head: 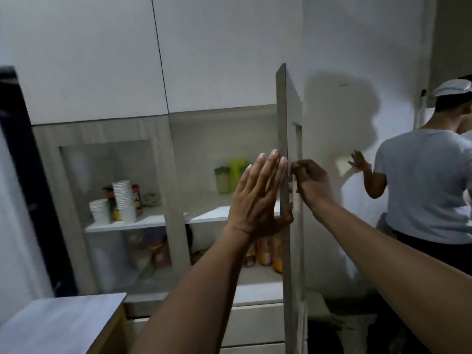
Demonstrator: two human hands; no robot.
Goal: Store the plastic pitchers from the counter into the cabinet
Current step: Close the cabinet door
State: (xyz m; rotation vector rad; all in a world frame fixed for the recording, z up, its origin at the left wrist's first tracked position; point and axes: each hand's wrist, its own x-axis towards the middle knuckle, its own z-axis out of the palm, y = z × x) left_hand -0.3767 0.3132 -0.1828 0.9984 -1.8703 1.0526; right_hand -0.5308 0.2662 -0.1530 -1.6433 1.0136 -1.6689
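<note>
Head view, left hand (pixel 258 198) flat, fingers together on open cabinet door (pixel 286 123), right hand (pixel 310 182) pinching its edge

The room was dim, lit from somewhere behind, so a broad soft shadow (pixel 339 108) lay across the plain white wall (pixel 357 34) on the right. Flat white upper panels (pixel 89 54) ran along the top, split by a thin dark seam. Below them stood pale wood-grain framing (pixel 102 131) with a glass pane. A tall black edge (pixel 23 162) rose at the far left. A grey tabletop (pixel 61 323) with a wooden side sat low in the left corner. White drawer fronts (pixel 255 325) showed at the bottom.
</note>
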